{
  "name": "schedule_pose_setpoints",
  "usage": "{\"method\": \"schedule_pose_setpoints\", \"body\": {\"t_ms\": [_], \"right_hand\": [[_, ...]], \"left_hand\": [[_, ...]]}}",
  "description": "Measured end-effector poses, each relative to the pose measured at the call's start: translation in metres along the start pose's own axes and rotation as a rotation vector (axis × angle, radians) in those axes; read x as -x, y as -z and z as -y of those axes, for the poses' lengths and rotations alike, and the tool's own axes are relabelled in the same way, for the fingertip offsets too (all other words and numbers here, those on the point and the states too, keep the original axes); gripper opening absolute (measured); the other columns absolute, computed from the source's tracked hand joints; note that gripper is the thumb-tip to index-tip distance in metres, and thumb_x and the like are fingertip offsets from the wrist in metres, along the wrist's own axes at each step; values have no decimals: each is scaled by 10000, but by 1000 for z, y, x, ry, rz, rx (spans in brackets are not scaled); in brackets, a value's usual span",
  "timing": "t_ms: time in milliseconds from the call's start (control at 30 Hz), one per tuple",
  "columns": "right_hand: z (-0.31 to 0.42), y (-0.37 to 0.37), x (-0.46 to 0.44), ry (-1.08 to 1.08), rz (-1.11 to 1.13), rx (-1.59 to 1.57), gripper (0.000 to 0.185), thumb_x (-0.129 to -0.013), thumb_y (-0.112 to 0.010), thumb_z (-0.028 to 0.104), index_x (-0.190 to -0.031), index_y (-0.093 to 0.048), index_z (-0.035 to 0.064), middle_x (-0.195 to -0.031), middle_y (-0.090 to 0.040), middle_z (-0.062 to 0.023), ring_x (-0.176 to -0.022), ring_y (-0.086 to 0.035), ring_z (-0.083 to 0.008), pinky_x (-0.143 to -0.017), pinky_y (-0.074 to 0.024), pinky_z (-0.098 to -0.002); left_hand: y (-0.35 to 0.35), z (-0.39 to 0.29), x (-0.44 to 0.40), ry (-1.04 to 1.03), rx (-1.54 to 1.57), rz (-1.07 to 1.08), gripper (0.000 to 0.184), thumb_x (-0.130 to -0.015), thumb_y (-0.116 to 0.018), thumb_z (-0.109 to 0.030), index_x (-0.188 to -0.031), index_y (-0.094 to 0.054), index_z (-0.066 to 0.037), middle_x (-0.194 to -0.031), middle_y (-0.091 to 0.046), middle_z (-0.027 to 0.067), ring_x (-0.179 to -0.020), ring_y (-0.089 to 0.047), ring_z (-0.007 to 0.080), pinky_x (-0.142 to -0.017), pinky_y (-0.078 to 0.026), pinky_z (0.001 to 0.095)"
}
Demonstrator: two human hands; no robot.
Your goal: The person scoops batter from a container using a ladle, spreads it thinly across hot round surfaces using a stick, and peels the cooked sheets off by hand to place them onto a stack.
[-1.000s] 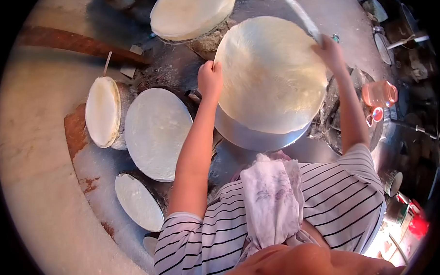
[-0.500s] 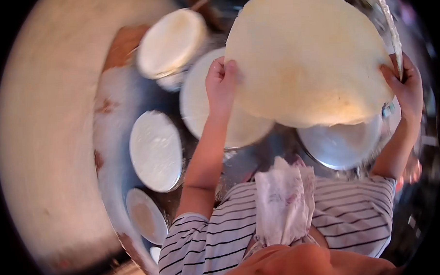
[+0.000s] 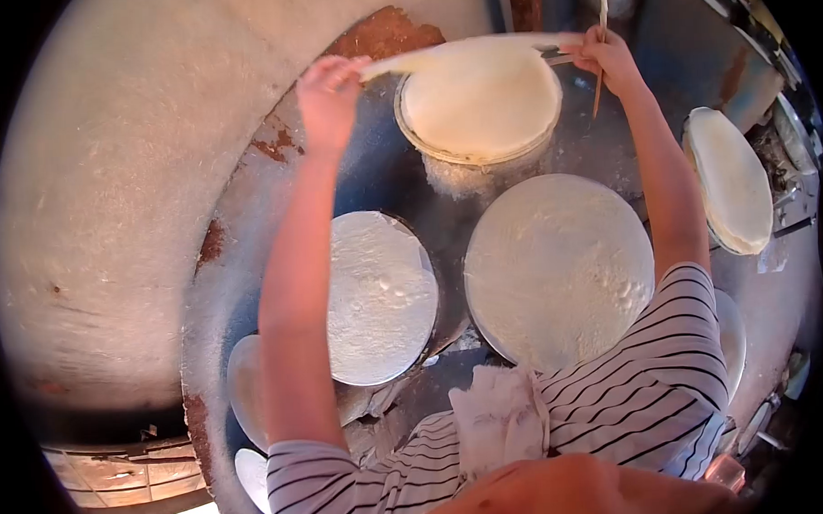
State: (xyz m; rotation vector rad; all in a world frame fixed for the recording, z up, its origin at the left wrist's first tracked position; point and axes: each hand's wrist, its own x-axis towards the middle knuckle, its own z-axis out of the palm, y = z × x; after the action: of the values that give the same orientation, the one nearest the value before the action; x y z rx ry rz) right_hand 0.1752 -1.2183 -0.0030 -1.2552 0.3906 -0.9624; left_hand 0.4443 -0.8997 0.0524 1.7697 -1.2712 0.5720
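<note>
Head view: the striped shirt hid the big disc's near edge; the left arm covered part of the smaller disc. Beyond sat the stack, the sheet stretched over its far side. The left hand, blurred, fingers curled, pinched one end; the right hand, nearly closed, gripped the stick and the other.

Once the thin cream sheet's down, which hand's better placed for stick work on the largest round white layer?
Likely right: the right hand grips the slender brown-and-pale stick; the left hand pinches the thin cream sheet, with no tool visible.
</note>
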Motion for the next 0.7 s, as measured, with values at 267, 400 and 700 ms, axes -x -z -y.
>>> {"method": "schedule_pose_setpoints", "body": {"t_ms": [267,400,700], "right_hand": [[-177,25,-17,-346,-251,377,146,-721,-504,-56,-745,-625,24,-831,-679,-80,-636,-554,-119,-554,-419,-257],[-187,42,-26,-291,-192,281,100,-740,-582,-21,-797,-653,19,-838,-677,-69,-723,-579,-122,-644,-442,-262],[-207,50,-64,-219,-286,354,115,-762,-583,3,-818,-683,-5,-822,-677,-76,-745,-627,-166,-700,-489,-266]], "left_hand": [[-103,77,126,191,-357,205,280,-737,-665,-81,-1006,-688,-155,-927,-590,90,-897,-560,291,-812,-445,391],[-27,72,150,194,-329,298,369,-759,-640,-84,-1125,-626,-129,-912,-592,102,-893,-558,298,-822,-428,380],[186,-2,294,355,-661,443,342,-764,-619,-54,-1105,-619,-82,-911,-584,119,-892,-552,309,-828,-429,417]]}}
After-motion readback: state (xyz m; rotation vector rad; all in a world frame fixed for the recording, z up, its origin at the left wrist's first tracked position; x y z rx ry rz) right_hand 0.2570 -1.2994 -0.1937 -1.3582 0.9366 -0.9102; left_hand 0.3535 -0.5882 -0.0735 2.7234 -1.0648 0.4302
